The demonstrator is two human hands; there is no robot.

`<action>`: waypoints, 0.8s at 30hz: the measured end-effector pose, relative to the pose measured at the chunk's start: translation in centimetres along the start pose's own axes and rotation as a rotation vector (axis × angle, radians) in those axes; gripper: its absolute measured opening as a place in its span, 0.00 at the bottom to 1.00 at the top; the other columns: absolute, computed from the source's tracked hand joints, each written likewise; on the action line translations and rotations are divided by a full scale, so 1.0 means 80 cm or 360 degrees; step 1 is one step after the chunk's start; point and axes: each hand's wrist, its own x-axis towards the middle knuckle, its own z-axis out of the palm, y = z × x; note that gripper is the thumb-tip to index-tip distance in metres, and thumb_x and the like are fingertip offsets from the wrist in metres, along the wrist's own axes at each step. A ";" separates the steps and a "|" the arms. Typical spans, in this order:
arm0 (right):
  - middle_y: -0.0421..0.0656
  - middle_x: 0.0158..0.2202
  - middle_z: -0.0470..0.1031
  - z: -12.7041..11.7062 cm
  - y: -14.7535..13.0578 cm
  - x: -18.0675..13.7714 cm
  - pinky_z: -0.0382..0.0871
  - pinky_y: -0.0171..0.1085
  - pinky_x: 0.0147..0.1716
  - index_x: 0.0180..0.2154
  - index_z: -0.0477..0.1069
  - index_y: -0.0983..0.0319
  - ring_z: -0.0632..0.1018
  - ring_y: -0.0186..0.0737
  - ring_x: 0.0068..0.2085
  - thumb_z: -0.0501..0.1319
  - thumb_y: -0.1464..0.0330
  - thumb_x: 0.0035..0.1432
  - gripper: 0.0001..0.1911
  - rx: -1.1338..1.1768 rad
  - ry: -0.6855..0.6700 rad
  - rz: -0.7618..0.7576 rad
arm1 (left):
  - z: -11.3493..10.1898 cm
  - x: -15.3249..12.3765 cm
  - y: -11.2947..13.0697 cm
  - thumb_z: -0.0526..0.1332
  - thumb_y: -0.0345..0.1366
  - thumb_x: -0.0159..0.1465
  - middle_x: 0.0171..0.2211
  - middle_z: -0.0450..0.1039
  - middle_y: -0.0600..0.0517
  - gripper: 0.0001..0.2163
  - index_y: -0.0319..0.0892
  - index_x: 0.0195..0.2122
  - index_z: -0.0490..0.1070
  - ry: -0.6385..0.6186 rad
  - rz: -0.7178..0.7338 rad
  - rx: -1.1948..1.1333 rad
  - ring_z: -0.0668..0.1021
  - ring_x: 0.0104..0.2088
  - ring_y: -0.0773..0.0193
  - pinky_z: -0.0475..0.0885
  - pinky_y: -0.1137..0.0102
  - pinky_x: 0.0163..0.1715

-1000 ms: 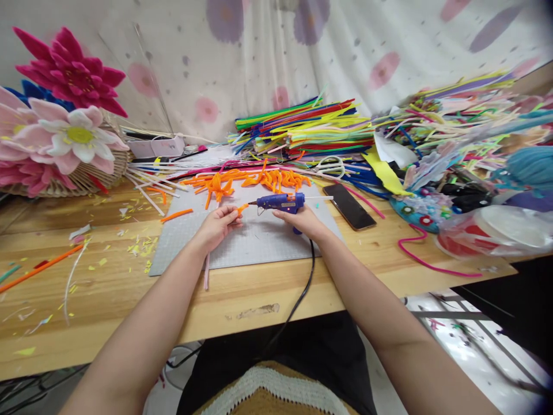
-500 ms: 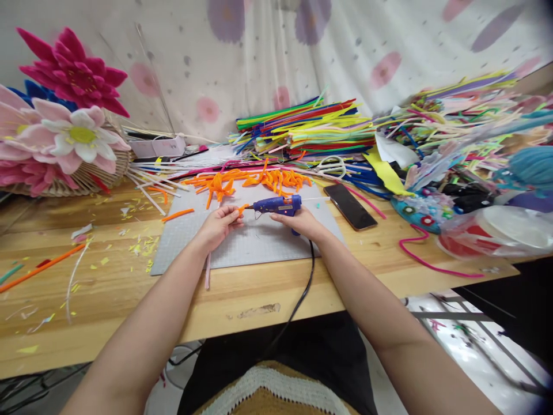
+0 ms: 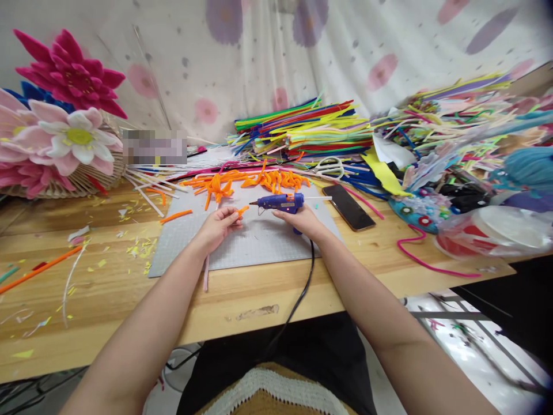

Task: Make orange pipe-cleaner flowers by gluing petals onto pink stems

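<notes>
My right hand [image 3: 303, 219] is closed around the grip of a blue glue gun [image 3: 279, 202], whose nozzle points left. A white glue stick [image 3: 318, 198] pokes out of its back end. Between the fingertips of my left hand [image 3: 220, 226] is a short orange pipe cleaner piece [image 3: 243, 211], its free end just short of the nozzle. A pale stem [image 3: 206, 274] hangs down below that same hand; whether I grip it is hidden. Behind my left hand is a bunch of orange pipe cleaner loops [image 3: 219, 189]. Both hands are above a grey cutting mat [image 3: 259, 251].
More bent orange pipe cleaners [image 3: 276, 180] lie at the mat's back edge. A phone [image 3: 349, 206] and scissors [image 3: 329, 168] are to the right. Bundled coloured pipe cleaners [image 3: 302, 129] fill the back. Fuzzy flowers [image 3: 78, 135] stand left. The gun's black cord [image 3: 307, 282] drops over the table edge.
The glue gun's nozzle has moved slightly right, away from the orange piece, opening a small gap. My left hand keeps nearly the same place and hold.
</notes>
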 end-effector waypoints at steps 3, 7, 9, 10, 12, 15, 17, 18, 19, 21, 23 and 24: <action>0.41 0.29 0.73 0.000 -0.002 -0.001 0.65 0.36 0.33 0.37 0.72 0.63 0.71 0.36 0.32 0.65 0.54 0.41 0.24 0.0018 -0.0095 -0.0001 | 0.000 0.000 0.000 0.67 0.31 0.49 0.24 0.71 0.55 0.09 0.37 0.29 0.68 0.0007 -0.0005 0.0008 0.72 0.23 0.74 0.71 0.75 0.29; 0.42 0.31 0.73 0.001 -0.001 0.000 0.65 0.37 0.35 0.37 0.72 0.63 0.72 0.36 0.33 0.65 0.55 0.40 0.24 -0.0010 -0.0046 0.0019 | -0.001 0.001 -0.001 0.68 0.31 0.48 0.24 0.71 0.55 0.10 0.37 0.30 0.68 -0.0001 0.0005 -0.0001 0.72 0.23 0.74 0.71 0.74 0.29; 0.42 0.32 0.74 0.001 0.000 0.001 0.65 0.37 0.36 0.37 0.72 0.63 0.72 0.36 0.34 0.65 0.55 0.41 0.23 -0.0014 0.0032 0.0044 | -0.002 0.002 -0.002 0.68 0.31 0.48 0.24 0.71 0.55 0.10 0.37 0.30 0.68 -0.0001 0.0002 -0.0002 0.73 0.23 0.73 0.72 0.74 0.29; 0.42 0.32 0.74 0.000 -0.001 0.001 0.65 0.37 0.36 0.37 0.72 0.64 0.72 0.37 0.34 0.65 0.55 0.41 0.23 -0.0003 0.0038 0.0047 | -0.002 0.002 -0.002 0.68 0.30 0.49 0.24 0.71 0.55 0.10 0.37 0.30 0.68 0.0002 -0.0002 -0.0003 0.73 0.23 0.73 0.72 0.74 0.29; 0.42 0.31 0.74 0.000 -0.002 0.000 0.66 0.36 0.35 0.37 0.72 0.64 0.72 0.37 0.33 0.65 0.55 0.41 0.23 0.0026 -0.0014 0.0031 | -0.001 0.001 -0.001 0.67 0.30 0.49 0.24 0.71 0.55 0.09 0.37 0.29 0.68 0.0014 -0.0007 -0.0009 0.73 0.23 0.73 0.72 0.74 0.29; 0.42 0.31 0.74 0.000 -0.004 -0.002 0.66 0.36 0.35 0.37 0.72 0.63 0.72 0.37 0.33 0.65 0.55 0.41 0.23 0.0029 -0.0112 0.0002 | 0.001 0.000 0.000 0.67 0.29 0.49 0.24 0.71 0.55 0.09 0.37 0.29 0.68 0.0026 -0.0005 -0.0025 0.73 0.23 0.74 0.72 0.74 0.28; 0.42 0.33 0.75 0.000 -0.004 -0.002 0.66 0.37 0.37 0.38 0.72 0.63 0.73 0.37 0.34 0.65 0.56 0.41 0.23 -0.0002 -0.0078 0.0010 | 0.001 0.001 0.000 0.67 0.29 0.49 0.23 0.71 0.55 0.09 0.37 0.29 0.68 0.0025 -0.0007 -0.0034 0.73 0.22 0.74 0.72 0.75 0.28; 0.42 0.34 0.75 -0.001 -0.003 -0.001 0.66 0.38 0.39 0.39 0.72 0.63 0.73 0.37 0.35 0.65 0.56 0.42 0.23 -0.0019 -0.0035 0.0028 | 0.000 0.001 0.000 0.67 0.29 0.49 0.23 0.71 0.55 0.09 0.36 0.29 0.68 0.0022 -0.0010 -0.0038 0.73 0.22 0.74 0.72 0.75 0.28; 0.43 0.34 0.75 -0.002 -0.003 -0.001 0.66 0.38 0.40 0.39 0.72 0.63 0.73 0.37 0.36 0.65 0.57 0.42 0.23 -0.0032 0.0010 0.0049 | 0.000 0.002 -0.001 0.67 0.29 0.49 0.23 0.71 0.55 0.09 0.36 0.29 0.68 0.0022 -0.0013 -0.0041 0.73 0.23 0.74 0.72 0.75 0.28; 0.43 0.34 0.75 -0.004 -0.002 -0.001 0.66 0.38 0.39 0.39 0.72 0.63 0.73 0.38 0.36 0.65 0.56 0.42 0.23 -0.0034 0.0043 0.0070 | -0.001 0.003 -0.001 0.67 0.29 0.49 0.23 0.71 0.55 0.09 0.36 0.30 0.69 0.0022 -0.0013 -0.0047 0.73 0.23 0.73 0.72 0.75 0.28; 0.43 0.33 0.75 -0.004 -0.002 -0.002 0.67 0.37 0.37 0.39 0.73 0.64 0.73 0.38 0.35 0.65 0.56 0.42 0.23 -0.0001 -0.0025 0.0042 | -0.001 0.003 -0.001 0.67 0.29 0.49 0.24 0.72 0.55 0.09 0.36 0.30 0.69 0.0027 -0.0010 -0.0050 0.73 0.23 0.74 0.72 0.74 0.28; 0.43 0.33 0.75 -0.004 -0.002 -0.002 0.67 0.37 0.36 0.38 0.73 0.64 0.73 0.38 0.34 0.65 0.56 0.42 0.23 0.0018 -0.0069 0.0017 | 0.000 0.002 -0.001 0.67 0.29 0.49 0.24 0.72 0.55 0.09 0.37 0.30 0.69 0.0029 -0.0010 -0.0049 0.73 0.23 0.74 0.72 0.75 0.28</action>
